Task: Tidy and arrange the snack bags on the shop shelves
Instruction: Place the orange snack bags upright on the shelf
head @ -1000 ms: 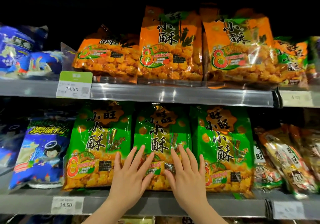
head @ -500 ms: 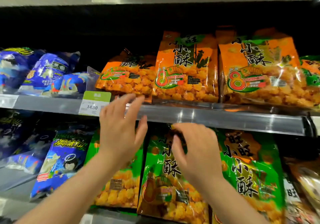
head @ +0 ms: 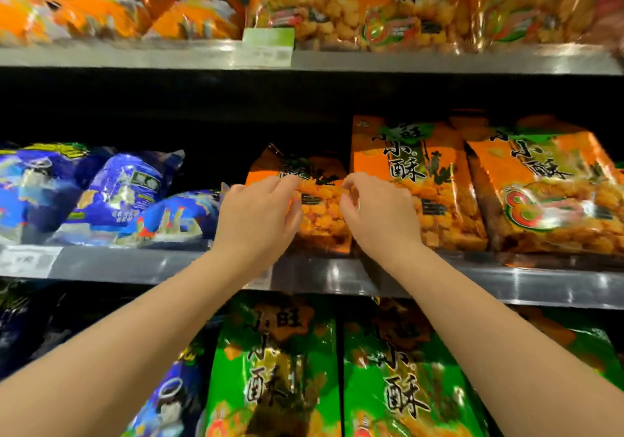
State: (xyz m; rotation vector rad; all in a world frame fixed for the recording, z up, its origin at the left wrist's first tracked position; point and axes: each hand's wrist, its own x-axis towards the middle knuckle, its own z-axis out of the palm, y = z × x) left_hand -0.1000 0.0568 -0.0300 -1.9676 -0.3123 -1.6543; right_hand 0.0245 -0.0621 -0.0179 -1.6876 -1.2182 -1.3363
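Note:
On the middle shelf (head: 135, 264) a slumped orange snack bag (head: 320, 217) leans back, lower than its neighbours. My left hand (head: 260, 213) grips its left upper edge, fingers curled over the top and thumb on the front. My right hand (head: 378, 210) pinches the bag's right edge with curled fingers. To the right, two matching orange bags (head: 415, 180) (head: 547, 193) stand upright. The slumped bag's lower part is hidden behind my hands.
Blue snack bags (head: 128, 193) lie tumbled at the left of the same shelf. Green bags (head: 277, 369) stand on the shelf below, under my forearms. The top shelf holds more orange bags (head: 337, 8) and a green price tag (head: 268, 46).
Both hands left the green bags on the lower shelf, rose past the shelf rail and closed on the slumped orange bag. The view tilted upward.

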